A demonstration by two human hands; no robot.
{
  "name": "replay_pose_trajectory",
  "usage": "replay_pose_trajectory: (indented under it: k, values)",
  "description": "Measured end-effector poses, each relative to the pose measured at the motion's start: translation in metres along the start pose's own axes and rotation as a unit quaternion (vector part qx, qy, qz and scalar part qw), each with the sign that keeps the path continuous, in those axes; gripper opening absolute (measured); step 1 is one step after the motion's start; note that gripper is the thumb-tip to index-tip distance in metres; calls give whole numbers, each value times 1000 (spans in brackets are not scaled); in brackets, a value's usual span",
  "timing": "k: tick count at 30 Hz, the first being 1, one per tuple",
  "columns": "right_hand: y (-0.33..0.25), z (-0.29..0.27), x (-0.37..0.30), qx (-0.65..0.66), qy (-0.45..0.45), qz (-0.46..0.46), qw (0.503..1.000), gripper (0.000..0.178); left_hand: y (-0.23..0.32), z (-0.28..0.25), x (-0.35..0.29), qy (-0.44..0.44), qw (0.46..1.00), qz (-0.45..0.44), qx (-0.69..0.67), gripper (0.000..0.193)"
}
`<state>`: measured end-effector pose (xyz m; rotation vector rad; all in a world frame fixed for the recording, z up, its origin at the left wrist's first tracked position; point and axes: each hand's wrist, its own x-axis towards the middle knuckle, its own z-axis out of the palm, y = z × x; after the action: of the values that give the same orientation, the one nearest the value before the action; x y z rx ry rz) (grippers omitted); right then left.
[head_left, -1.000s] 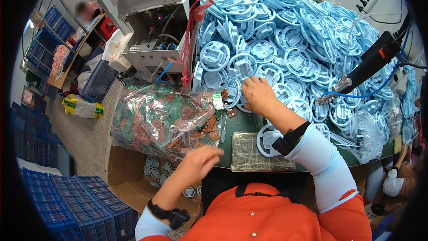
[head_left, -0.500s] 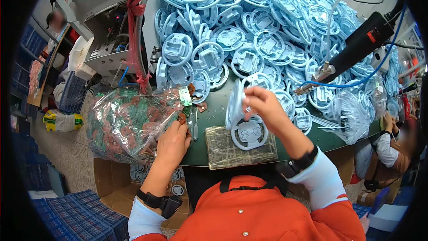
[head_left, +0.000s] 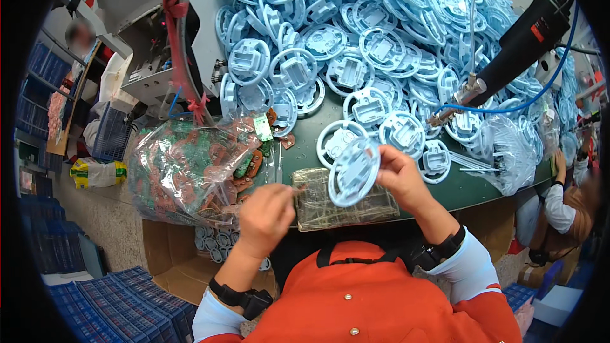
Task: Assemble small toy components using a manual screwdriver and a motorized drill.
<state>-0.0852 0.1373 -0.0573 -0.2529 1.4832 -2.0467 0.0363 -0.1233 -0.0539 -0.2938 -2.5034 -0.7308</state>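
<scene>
My right hand (head_left: 403, 178) grips the rim of a light-blue plastic toy steering wheel (head_left: 354, 173), holding it tilted above a tape-wrapped block (head_left: 318, 213) at the table's front edge. My left hand (head_left: 265, 216) is closed in a pinch near the block's left end; what its fingertips hold is too small to make out. Left of it lies a clear plastic bag (head_left: 184, 171) of green and brown circuit boards, with some loose brown boards (head_left: 253, 168) at its mouth. Just behind the block, another light-blue wheel (head_left: 337, 140) rests on the green tabletop.
A big heap of light-blue wheels (head_left: 381, 44) covers the back of the table. From the right a black tool with a metal tip (head_left: 470, 92) reaches over it. A bag of white sticks (head_left: 502, 159) lies at right. A machine (head_left: 152, 76) stands at left; another person (head_left: 565, 197) sits far right.
My left hand has come away from the bag of boards toward the block, fingers pinched. My right hand has moved slightly down and right, and its wheel now faces up more.
</scene>
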Motion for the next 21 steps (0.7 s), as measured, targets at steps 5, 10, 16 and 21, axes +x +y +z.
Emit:
replay_pose_trajectory:
  k: [5,10,16,21]
  values:
    - [20,-11,-36,-93,-17,83,992,39,16,21,-29,-53,996,73,-4,34]
    - [22,-23,-53,-136,50,85,986,39,16,18,-25,-118,992,20,-44,35]
    - [22,-24,-61,-144,110,50,982,34,23,28,-17,-114,991,-28,-57,33]
    - [17,-15,-55,-198,123,71,970,35,22,26,-15,-110,993,-8,-33,30]
